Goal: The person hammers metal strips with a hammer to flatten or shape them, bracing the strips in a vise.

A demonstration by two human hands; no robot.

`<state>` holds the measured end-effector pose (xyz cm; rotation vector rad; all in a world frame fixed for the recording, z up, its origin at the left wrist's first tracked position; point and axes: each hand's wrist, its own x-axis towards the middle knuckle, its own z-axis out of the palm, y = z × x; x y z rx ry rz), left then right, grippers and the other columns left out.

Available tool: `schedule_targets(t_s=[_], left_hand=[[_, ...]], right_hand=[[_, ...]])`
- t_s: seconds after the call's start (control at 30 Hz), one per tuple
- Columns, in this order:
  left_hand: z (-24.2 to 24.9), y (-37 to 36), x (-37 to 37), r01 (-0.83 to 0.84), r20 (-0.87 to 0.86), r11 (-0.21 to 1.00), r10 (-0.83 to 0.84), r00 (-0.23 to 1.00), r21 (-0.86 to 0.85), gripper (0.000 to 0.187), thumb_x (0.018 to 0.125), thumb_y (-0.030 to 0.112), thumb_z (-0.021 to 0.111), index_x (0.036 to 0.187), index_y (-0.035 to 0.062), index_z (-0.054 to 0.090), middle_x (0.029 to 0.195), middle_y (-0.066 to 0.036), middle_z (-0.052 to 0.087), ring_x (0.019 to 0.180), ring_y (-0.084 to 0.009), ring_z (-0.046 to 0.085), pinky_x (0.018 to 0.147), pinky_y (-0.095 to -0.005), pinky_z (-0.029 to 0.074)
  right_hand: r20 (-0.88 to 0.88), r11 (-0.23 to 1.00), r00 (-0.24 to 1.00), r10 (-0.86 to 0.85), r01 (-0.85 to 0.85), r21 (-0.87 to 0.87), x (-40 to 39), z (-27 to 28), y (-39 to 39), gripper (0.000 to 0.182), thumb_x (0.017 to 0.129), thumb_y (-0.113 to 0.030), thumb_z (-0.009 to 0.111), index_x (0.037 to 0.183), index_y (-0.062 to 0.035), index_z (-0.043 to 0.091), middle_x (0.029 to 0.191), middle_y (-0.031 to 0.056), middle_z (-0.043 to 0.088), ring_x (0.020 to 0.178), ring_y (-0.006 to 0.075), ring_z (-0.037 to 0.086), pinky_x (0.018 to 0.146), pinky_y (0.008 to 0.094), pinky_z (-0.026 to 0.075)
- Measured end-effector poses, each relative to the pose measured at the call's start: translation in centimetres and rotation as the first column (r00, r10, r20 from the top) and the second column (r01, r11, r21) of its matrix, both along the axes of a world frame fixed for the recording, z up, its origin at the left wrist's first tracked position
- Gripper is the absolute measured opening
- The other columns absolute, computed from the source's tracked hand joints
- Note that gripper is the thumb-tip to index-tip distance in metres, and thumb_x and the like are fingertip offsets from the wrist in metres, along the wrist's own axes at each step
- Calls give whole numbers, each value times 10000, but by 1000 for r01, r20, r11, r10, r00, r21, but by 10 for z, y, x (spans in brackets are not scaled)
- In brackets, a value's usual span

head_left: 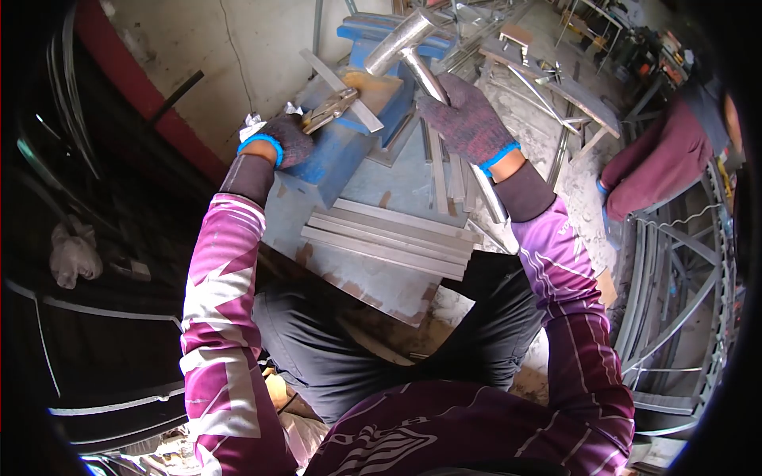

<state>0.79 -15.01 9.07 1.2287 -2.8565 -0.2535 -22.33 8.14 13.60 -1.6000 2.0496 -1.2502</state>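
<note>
Head view: the right hand (464,119) is clenched round the handle of a hammer (401,41), its head raised just above the blue anvil (349,139). The left hand (287,139), at the anvil's left edge, grips pliers (327,109) that pinch a flat metal strip (340,89) lying across the anvil's top. This looks like the hammering step, mid-swing; the next blow calls for a steady pliers grip and a square hit on the strip. More strips (389,238) lie stacked just below the anvil.
</note>
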Motion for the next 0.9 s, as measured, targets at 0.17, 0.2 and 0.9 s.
schedule_targets(t_s=[0.17,0.2,0.9], left_hand=[[1,-2,-2,-38,121,999,36,992,15,555,803,325,553,1295,87,650,1302,-213,658,1229,-404,616,1148,-527,356],[1,-2,-2,-38,123,999,36,992,16,555,803,325,553,1295,87,650,1302,-213,658,1229,-404,616,1148,-527,356],[-1,-8,-3,-37,108,997,31,994,60,563,801,320,572,1298,68,654,1291,-229,660,1208,-406,627,1057,-452,464]], right_hand=[[34,1000,999,-10,11,-16,-4,-5,2,386,904,-357,685,1019,-2,591,888,204,624,833,348,639,773,449,503],[28,1000,1000,-7,8,-25,-5,-6,3,381,906,-352,687,1024,-3,591,888,200,628,828,346,642,766,447,504],[17,999,1000,-6,5,53,-4,-27,-1,435,901,-396,693,1064,-3,600,917,251,645,912,439,635,802,485,502]])
